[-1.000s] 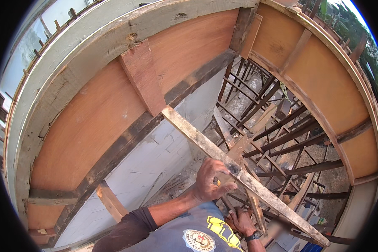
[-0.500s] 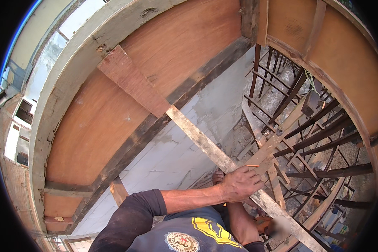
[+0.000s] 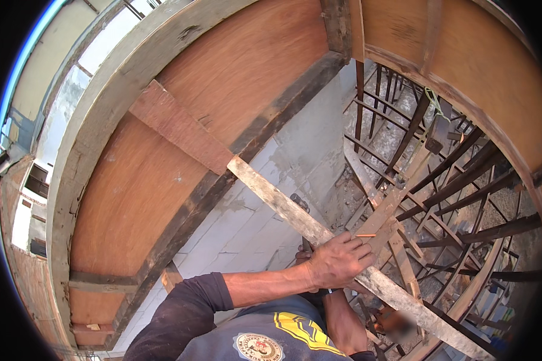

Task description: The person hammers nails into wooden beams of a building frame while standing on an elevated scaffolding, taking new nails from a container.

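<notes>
Weathered, pale, flat wooden batten [image 3: 277, 197], slanting right across the front of the body, and the bare left hand [image 3: 338, 263] is folded over it, gripping, with a slim orange pencil [image 3: 365, 235] poking out past the fingers. A firm hold matters here, I'd say, with the pencil clear of the wood's edge. Behind the left forearm, the right hand [image 3: 303, 257] is mostly hidden; can't tell how it's closed. A dark-headed hammer [image 3: 299, 202] shows just above it, best tilted away from those left fingers. Farther up, the batten's end meets the lower corner of a reddish-brown wooden plank [image 3: 180, 126], by a dark timber rail [image 3: 193, 207]: that meeting wants to sit snug. Beyond, slender dark poles [image 3: 411, 133] criss-cross below.
</notes>
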A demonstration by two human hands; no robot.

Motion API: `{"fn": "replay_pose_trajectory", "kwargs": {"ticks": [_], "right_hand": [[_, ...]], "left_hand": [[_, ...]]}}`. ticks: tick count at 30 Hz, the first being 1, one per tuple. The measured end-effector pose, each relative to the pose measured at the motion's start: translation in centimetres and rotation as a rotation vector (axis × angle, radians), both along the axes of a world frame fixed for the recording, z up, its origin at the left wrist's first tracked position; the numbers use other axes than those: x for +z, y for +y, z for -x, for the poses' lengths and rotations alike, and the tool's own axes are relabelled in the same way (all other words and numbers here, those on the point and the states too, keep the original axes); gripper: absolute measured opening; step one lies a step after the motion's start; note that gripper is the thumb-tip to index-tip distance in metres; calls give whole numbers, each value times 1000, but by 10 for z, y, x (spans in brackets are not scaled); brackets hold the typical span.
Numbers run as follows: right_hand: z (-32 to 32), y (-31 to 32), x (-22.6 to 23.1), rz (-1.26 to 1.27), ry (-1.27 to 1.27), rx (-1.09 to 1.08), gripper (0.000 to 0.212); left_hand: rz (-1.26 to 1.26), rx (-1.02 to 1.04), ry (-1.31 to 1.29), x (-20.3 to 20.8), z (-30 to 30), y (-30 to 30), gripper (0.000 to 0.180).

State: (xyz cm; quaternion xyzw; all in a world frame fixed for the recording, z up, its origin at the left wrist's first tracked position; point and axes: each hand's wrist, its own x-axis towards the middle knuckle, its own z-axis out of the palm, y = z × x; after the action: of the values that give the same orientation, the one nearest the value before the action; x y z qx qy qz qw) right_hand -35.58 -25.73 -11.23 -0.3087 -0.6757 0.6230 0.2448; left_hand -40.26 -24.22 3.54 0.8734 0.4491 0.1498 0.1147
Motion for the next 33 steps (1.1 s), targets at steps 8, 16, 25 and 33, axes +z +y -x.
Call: {"fn": "replay_pose_trajectory", "kwargs": {"ticks": [8, 16, 25, 33], "right_hand": [[-12, -20, 0, 9, -93, 46, 33], [-134, -79, 61, -5, -692, 82, 34], [-141, -95, 178, -272, -665, -48, 31], [-36, -17, 259, -857, -705, 46, 43]], "left_hand": [[-43, -8, -33, -1, 12, -4, 66], [-597, 1275, -1245, -66, 105, -49, 55], [532, 304, -2551, -87, 81, -7, 72], [404, 284, -2618, -88, 75, -5, 64]]}}
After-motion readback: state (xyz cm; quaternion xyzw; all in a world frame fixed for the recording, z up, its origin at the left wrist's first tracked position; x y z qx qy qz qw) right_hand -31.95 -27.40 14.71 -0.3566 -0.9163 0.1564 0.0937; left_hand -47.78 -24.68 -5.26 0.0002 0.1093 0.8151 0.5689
